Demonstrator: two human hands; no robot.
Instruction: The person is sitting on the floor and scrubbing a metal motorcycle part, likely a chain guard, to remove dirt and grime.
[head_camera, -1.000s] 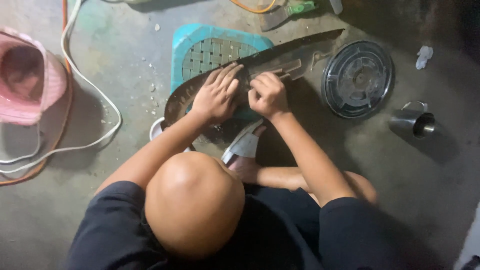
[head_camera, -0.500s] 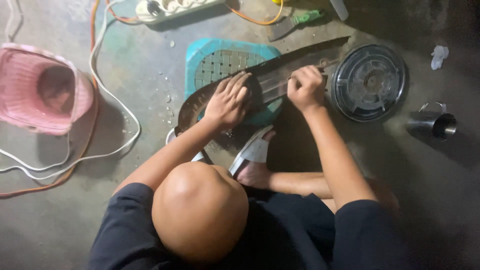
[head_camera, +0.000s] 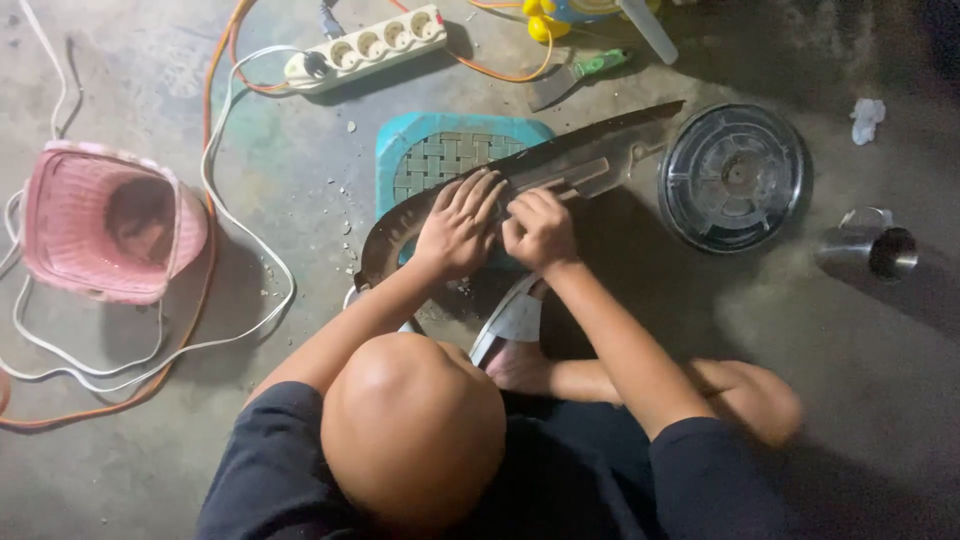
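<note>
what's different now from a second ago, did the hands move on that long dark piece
The right hand slid out along the long dark curved piece toward the round metal cover, then came back beside the left hand. The left hand stayed pressed flat on the piece, which stayed across the teal stool.

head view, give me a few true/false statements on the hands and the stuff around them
1. Both hands rest on the long curved dark panel. True: left hand lies flat, right hand is beside it.
2. The panel lies across a teal plastic stool. True.
3. The pink basket sits right of the person. False: it is on their left.
4. The round dark cover is in the right hand. False: it lies on the floor, untouched.
5. A white power strip lies beyond the stool. True.
</note>
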